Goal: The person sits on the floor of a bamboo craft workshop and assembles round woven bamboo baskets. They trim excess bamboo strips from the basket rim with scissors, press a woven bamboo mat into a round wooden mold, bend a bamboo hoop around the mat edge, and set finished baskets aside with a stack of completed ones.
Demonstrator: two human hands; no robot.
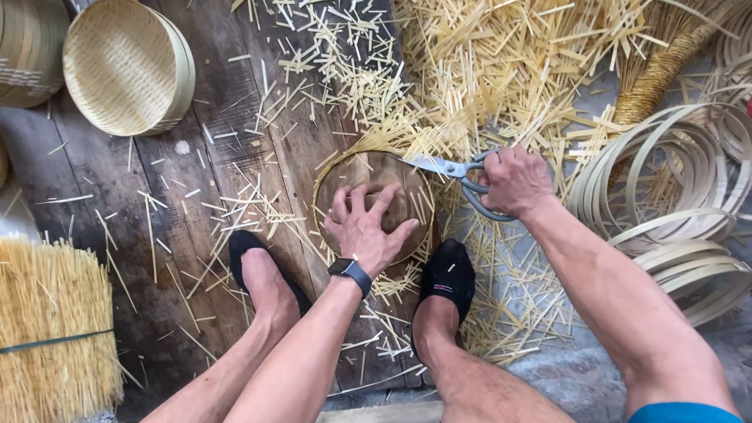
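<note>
- The person sits low over a dark plank floor (pixel 196 157), bare legs stretched forward and both feet in black socks.
- The left hand (pixel 366 227) lies palm down with its fingers spread on a round bamboo frame (pixel 374 205), pressing on the brown disc set inside it; it presses flat and grasps nothing. A dark watch (pixel 350 272) sits on that wrist.
- The frame lies flat on the floor between the two feet and just ahead of them, with thin slat ends sticking out around its rim.
- The right hand (pixel 513 180) is closed through the loops of a pair of grey-handled scissors (pixel 458 174), gripping them firmly. The blades point left and meet the frame's upper right rim; they look nearly closed, though I cannot tell exactly how far apart they stand.
- Cut bamboo slivers (pixel 470 70) lie thick across the floor beyond the frame and to its right, and thinner to its left.
- To the right, a stack of bent bamboo hoops (pixel 674 196) rests near the right forearm.
- At the upper left a finished woven basket tray (pixel 129 66) leans on its edge, with another partly in view at the corner.
- At the lower left stands a tied bundle of straight sticks (pixel 51 337), held by a dark band.
- At the upper right lies a wrapped straw broom head (pixel 658 70).
</note>
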